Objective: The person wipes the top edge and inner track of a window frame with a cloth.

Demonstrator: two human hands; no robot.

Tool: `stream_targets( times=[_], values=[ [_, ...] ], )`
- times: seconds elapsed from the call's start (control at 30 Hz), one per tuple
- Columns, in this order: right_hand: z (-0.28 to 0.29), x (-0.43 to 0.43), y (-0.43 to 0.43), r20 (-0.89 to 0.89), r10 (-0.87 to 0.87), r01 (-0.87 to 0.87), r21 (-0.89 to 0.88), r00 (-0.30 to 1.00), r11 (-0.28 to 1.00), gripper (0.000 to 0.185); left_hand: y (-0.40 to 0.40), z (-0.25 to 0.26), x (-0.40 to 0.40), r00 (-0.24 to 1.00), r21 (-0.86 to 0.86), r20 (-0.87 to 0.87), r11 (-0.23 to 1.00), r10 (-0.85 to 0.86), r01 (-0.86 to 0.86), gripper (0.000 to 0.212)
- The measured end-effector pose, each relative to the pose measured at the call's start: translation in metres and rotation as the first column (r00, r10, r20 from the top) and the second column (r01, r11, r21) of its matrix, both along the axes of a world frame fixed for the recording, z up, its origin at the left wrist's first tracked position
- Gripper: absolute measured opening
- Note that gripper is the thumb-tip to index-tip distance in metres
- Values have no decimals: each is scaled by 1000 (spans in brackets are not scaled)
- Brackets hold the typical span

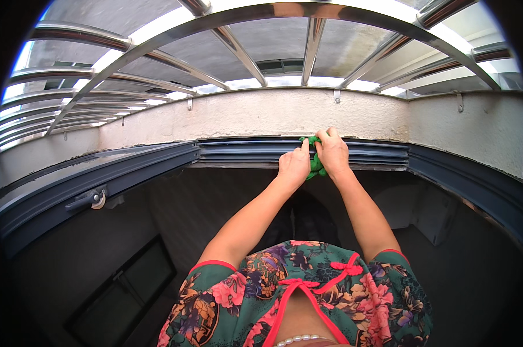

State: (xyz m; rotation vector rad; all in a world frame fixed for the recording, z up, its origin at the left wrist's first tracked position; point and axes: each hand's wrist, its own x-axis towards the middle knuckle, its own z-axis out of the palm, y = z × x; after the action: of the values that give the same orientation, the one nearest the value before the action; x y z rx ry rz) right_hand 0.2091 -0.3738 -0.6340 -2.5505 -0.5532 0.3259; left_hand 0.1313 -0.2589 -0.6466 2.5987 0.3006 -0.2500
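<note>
A bunched green cloth [316,165] is gripped between my two hands over the grooved sill track [244,152] of a dark blue-grey metal window frame. My left hand [295,164] holds the cloth from its left side, with a finger extended toward the outer part of the track. On the other side, my right hand [333,151] grasps the cloth, its knuckles close to the pale outer wall. Part of the cloth hangs over the inner edge of the sill. The palms and some of the fingertips are hidden.
Beyond the sill stands a rough pale ledge wall [261,110] with small metal brackets. Shiny metal security bars [244,56] curve overhead. At left a sliding sash [92,178] carries a latch handle [88,199]. The frame's right side [465,182] borders the opening.
</note>
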Motion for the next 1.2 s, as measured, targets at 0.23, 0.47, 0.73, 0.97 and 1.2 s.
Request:
stream_targets(
  times=[0.23, 0.47, 0.73, 0.97, 1.2],
  values=[
    [-21, -9, 29, 118, 51, -73, 192, 992, 979, 7, 24, 6, -5, 991, 178, -116, 981, -59, 80, 43],
    [-15, -4, 27, 167, 112, -130, 99, 980, 987, 5, 23, -1, 1, 993, 147, -17, 982, -117, 119, 36],
    [-12, 19, -27, 163, 122, -118, -35, 979, 992, 6, -29, -6, 29, 982, -38, -102, 987, -161, 158, 37],
    [-3, 49, -120, 233, -61, 111, -207, 971, 972, 10, -115, -1, 76, 963, -246, -69, 940, -260, 236, 45],
    [-2, 63, -166, 268, -249, 326, -299, 931, 897, 8, -171, -5, 102, 938, -404, -102, 875, -331, 265, 47]
  ],
)
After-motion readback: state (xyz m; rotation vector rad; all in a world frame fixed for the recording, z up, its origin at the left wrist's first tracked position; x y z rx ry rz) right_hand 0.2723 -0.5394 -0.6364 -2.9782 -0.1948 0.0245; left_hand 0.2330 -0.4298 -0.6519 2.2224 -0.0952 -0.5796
